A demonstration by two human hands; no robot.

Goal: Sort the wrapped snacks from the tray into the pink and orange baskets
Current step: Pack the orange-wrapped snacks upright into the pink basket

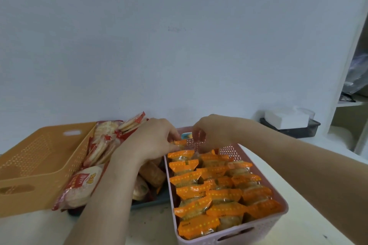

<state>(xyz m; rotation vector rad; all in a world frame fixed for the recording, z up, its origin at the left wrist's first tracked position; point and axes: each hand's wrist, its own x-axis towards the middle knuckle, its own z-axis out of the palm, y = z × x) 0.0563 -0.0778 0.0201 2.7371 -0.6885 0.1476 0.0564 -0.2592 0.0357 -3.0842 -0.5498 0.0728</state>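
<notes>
Orange-wrapped snack [179,143] sits in the air between both hands, over the far end of the pink basket [229,150], just above the rearmost row of packed orange snacks [215,191]. Left hand [153,141] pinches its left end, with the fingers curled round the wrapper. Right hand [213,131] has its fingers curled down just beside the snack's right end; real contact cannot be told, the spot is blurred. The snack's long axis runs left to right across the view and is roughly level, with the crimped orange band facing the camera. The left hand is to the snack's left and the right hand to its right and slightly farther back. The pink basket is at right on the white table [151,225], and orange packs fill it in rows whose long axes are mostly crosswise. Orange basket [39,155] is at left, tipped with its near end lower. Between the baskets is a dark tray [151,202] holding red-and-white cracker packs [103,145], a bigger red-and-white bag [79,187] at the near left, and brown rolls [153,173] under the left forearm. The cracker packs lean against the orange basket's right wall. A white tissue box [286,117] rests on a black holder [298,131] at the far right, by the wall.
</notes>
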